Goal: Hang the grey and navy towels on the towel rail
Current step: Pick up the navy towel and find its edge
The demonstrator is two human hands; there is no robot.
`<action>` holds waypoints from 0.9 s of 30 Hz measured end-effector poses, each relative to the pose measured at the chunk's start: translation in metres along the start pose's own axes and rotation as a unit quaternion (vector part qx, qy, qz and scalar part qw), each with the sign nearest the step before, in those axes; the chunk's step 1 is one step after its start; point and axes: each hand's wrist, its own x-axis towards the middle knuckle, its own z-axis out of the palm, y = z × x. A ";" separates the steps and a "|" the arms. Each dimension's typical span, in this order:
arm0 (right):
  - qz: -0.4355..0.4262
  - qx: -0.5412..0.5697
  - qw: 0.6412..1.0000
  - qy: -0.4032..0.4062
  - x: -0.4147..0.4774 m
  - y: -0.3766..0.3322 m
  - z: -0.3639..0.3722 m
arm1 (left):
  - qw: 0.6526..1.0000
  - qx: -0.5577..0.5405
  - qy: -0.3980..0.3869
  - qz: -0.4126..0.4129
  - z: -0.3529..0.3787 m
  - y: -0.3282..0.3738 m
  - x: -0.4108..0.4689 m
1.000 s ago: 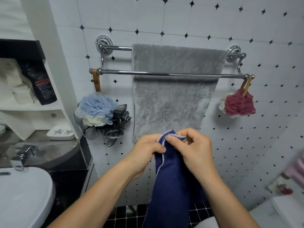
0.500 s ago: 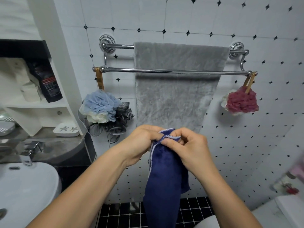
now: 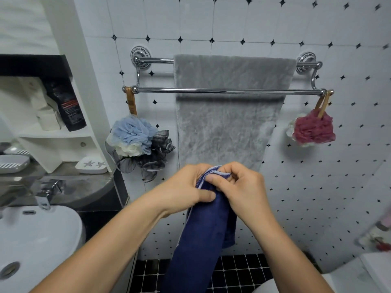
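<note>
Sink [image 3: 31, 240] at far left is cut off by the frame edge. Blue pouf [image 3: 132, 135] hangs off the rail [image 3: 211, 90] end. Left hand [image 3: 186, 189] pinches the navy towel [image 3: 201, 240] at its top hem, fingers closed. The towel hangs bunched, long axis vertical, lower end cut off. Right hand [image 3: 243, 187] pinches the same hem; fingertips partly hidden in cloth. Grey towel [image 3: 230, 123] drapes over the rear bar. Items at far right are blurred.
</note>
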 end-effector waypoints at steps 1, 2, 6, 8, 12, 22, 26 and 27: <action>0.005 0.005 1.000 -0.007 -0.001 0.001 0.001 | 1.000 0.015 0.025 0.002 0.002 -0.002 0.000; 0.012 0.017 1.000 -0.018 -0.001 0.003 0.002 | 0.999 0.020 0.040 0.003 0.003 -0.005 0.001; 0.037 0.082 0.988 -0.127 0.000 0.017 -0.004 | 0.999 -0.007 0.051 0.001 -0.003 -0.013 0.004; 0.045 0.073 0.976 -0.202 0.002 0.030 -0.011 | 0.998 -0.016 0.063 0.003 -0.007 -0.017 0.007; 0.068 0.032 0.944 -0.321 0.008 0.059 -0.023 | 0.994 -0.034 0.103 0.011 -0.010 -0.023 0.014; 0.131 -0.318 0.839 -0.421 -0.007 0.156 -0.043 | 0.963 -0.090 0.240 0.087 -0.033 -0.022 0.027; 0.123 -0.326 0.843 -0.410 0.001 0.174 -0.078 | 0.950 -0.083 0.290 0.080 -0.052 -0.032 0.030; 0.115 -0.316 0.852 -0.401 0.006 0.176 -0.086 | 0.947 -0.076 0.302 0.074 -0.055 -0.036 0.032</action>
